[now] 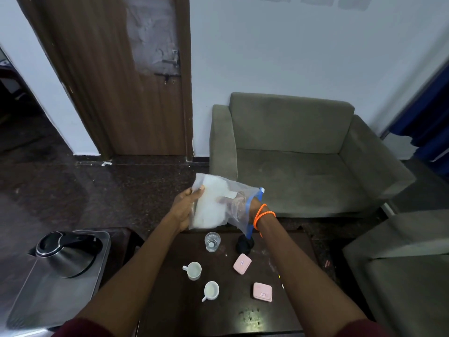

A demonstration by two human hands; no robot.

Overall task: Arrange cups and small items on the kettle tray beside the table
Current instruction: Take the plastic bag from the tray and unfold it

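Two hands are holding a clear zip bag up in the air, just past the far edge of the tabletop. The left hand is gripping the closed end of the bag with the thumb curled over it. The right hand is reaching inside the open end, and its fingers are looking curled on something white in there, though the plastic is making that hard to see. To do this well, the left hand should be holding the bag steady while the right hand is pulling slowly, so nothing is spilling out. Two white cups are sitting on the tabletop, near a glass, a black thing and two pink boxes. Off to the left, the tray is lying beside the tabletop with the kettle at its far end. Its near half is bare, so things could be going there. The glass is right under the bag, so the bag could bump it.
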